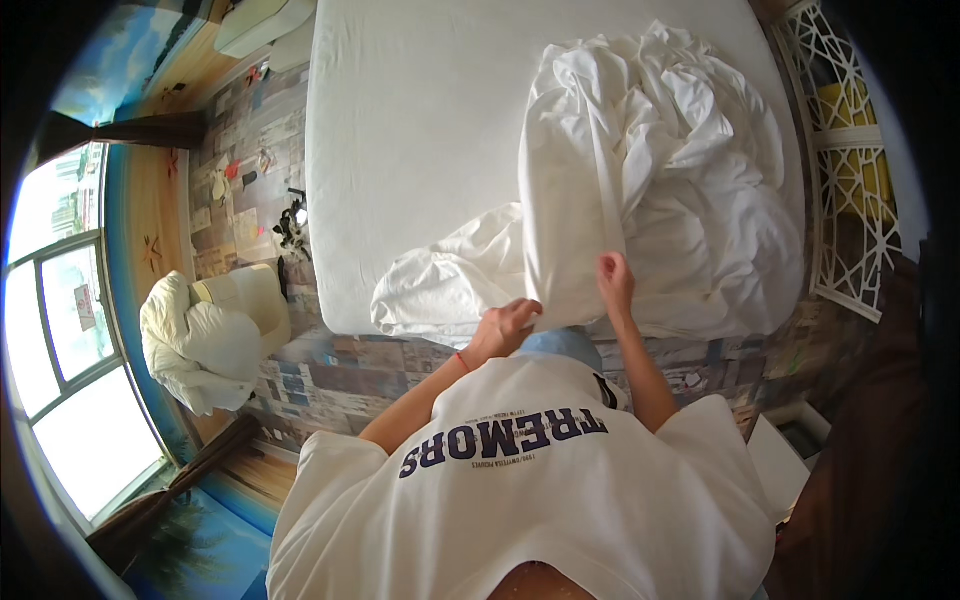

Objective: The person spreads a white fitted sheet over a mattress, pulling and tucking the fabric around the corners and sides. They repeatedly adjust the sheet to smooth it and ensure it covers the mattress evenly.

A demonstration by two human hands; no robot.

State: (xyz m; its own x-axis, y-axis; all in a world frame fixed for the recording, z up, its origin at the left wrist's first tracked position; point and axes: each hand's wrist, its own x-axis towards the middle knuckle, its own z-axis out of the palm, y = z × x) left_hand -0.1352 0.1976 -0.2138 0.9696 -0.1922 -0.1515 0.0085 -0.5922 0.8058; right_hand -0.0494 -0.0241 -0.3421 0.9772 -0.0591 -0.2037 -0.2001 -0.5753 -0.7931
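Note:
A large white cloth [675, 187], perhaps a sheet or duvet cover, lies crumpled over the right part of a bed with a white fitted sheet [420, 112]. One flatter strip of it runs down to the bed's near edge, between my hands. My left hand [506, 324] grips the cloth at the left border of this strip, its fingers curled in. At the strip's right side is my right hand [616, 281], fingers bent and thumb near them; whether cloth is pinched there I cannot tell. Another rumpled part of the cloth spreads left of my left hand.
Left of the bed stands a cream seat [262, 300] with a bundled white quilt [199, 345]. Small items and a dark tangled object [291, 229] lie on the wood-patterned floor. A white lattice screen [851, 187] stands on the right, a white bin [784, 450] at the lower right.

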